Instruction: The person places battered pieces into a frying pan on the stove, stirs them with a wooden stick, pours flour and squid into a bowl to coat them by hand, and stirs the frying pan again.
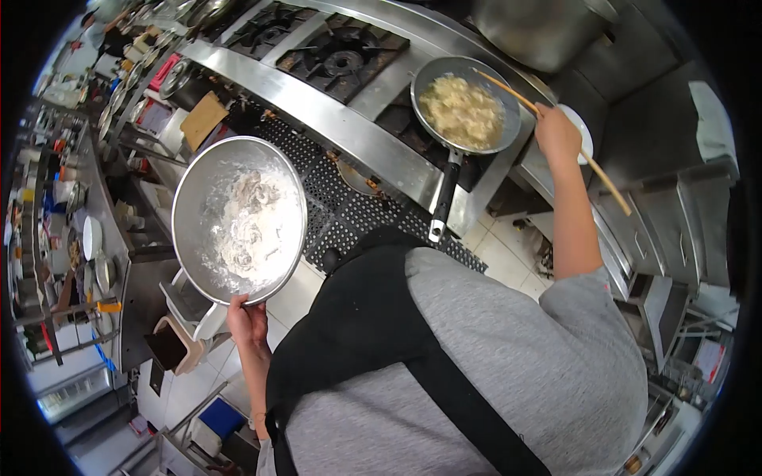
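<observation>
The metal bowl (194,214) holds lumpy white powder (250,226), its opening facing up. On the stove (369,119), the black-handled pan (444,71) contains yellowish food (463,111) in liquid; long wooden chopsticks (605,184) reach over it.

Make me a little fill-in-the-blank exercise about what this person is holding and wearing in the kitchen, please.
1. The left hand grips the rim of a metal ____ that contains a white floury mixture.
2. The right hand holds a long wooden utensil over a pan whose handle is mostly ____.
3. Over a grey shirt, the person wears a black ____.

Missing words: bowl; black; apron.
</observation>
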`<state>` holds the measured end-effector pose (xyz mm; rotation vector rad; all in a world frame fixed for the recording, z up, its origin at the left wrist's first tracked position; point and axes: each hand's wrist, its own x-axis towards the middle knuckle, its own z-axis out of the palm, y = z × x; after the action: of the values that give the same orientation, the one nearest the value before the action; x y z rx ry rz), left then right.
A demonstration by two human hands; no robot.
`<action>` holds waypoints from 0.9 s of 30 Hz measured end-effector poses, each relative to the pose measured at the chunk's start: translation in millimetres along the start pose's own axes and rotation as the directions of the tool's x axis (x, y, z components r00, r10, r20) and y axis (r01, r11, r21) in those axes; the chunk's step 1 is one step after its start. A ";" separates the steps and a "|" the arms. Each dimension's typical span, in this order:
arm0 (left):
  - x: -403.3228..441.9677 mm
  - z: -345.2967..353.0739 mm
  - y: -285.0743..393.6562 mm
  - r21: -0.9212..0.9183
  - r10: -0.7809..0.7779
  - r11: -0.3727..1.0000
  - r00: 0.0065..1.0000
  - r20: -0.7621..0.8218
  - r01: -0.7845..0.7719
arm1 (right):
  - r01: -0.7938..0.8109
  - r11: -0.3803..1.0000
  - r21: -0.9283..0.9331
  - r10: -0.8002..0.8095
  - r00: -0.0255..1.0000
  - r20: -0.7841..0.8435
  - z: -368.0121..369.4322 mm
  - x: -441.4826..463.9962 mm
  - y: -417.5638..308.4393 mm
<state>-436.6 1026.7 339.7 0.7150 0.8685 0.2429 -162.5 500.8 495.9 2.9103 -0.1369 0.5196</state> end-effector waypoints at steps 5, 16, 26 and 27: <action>6.2 -15.9 -10.8 -0.026 0.000 1.000 1.000 0.008 0.000 | 0.031 0.999 0.028 -0.034 0.994 0.107 47.1 -2.4 16.5; 14.9 -4.3 13.4 -0.068 0.132 0.989 0.991 0.035 -0.129 | -0.091 0.993 0.069 0.089 0.995 0.036 51.1 -53.7 51.4; 59.3 -55.7 65.9 -0.062 0.081 0.995 0.995 0.051 -0.078 | -0.207 0.978 0.011 0.203 0.965 0.166 61.8 -86.2 41.7; 67.8 -69.0 68.8 -0.098 0.068 0.993 0.996 0.053 -0.062 | -0.247 0.969 -0.028 0.249 0.959 0.133 45.4 -83.6 24.1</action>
<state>-440.5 1142.5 313.8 0.6575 0.7753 0.3194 -228.4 473.3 428.6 2.9322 -0.5275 0.3538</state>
